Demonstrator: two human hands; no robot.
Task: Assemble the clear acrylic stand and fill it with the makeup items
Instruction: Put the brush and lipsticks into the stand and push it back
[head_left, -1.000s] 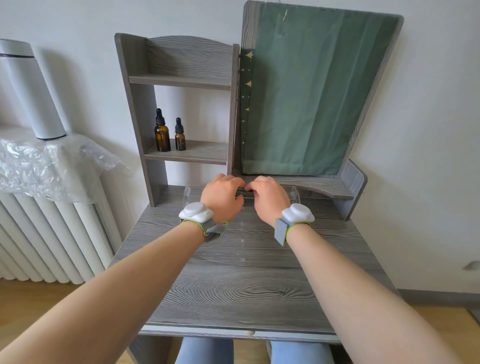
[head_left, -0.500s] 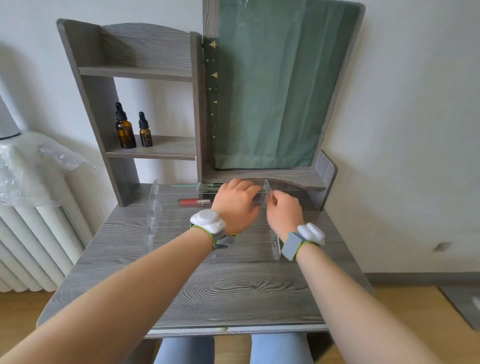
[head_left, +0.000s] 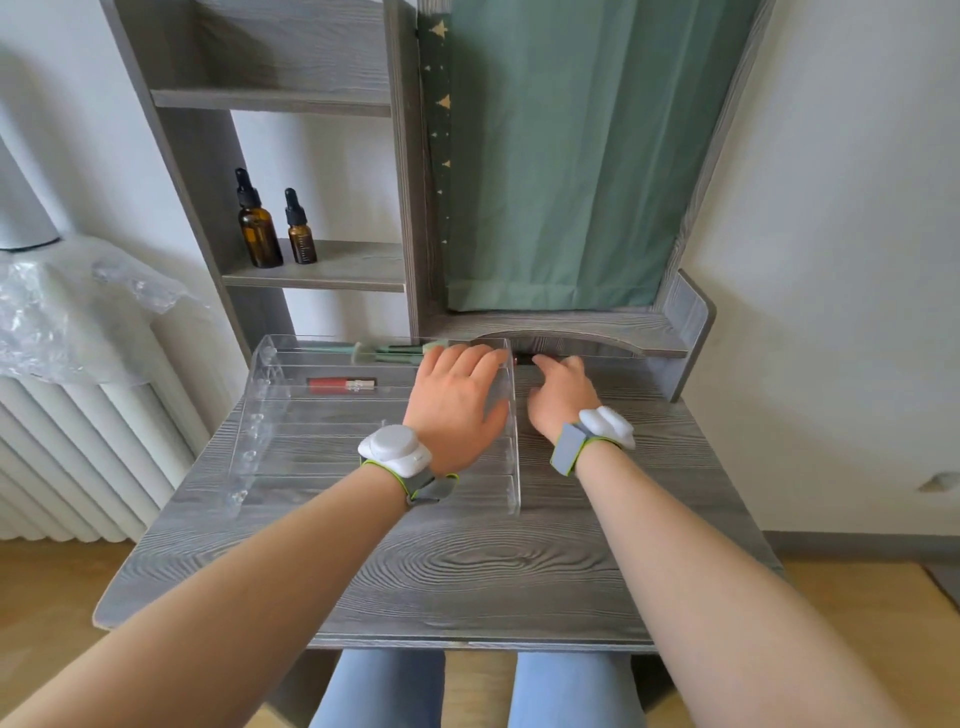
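A clear acrylic stand (head_left: 374, 415) lies on the grey tabletop (head_left: 467, 571) — a red lip gloss (head_left: 340, 385) in one tier. The left hand (head_left: 454, 402) rests spread over its right end; the right hand (head_left: 561, 397), fingers loosely apart, reaches just beside it.

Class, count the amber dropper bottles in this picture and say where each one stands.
2. The taller amber dropper bottle and the shorter one stand side by side on the lower shelf, taller on the left. None seem hidden.
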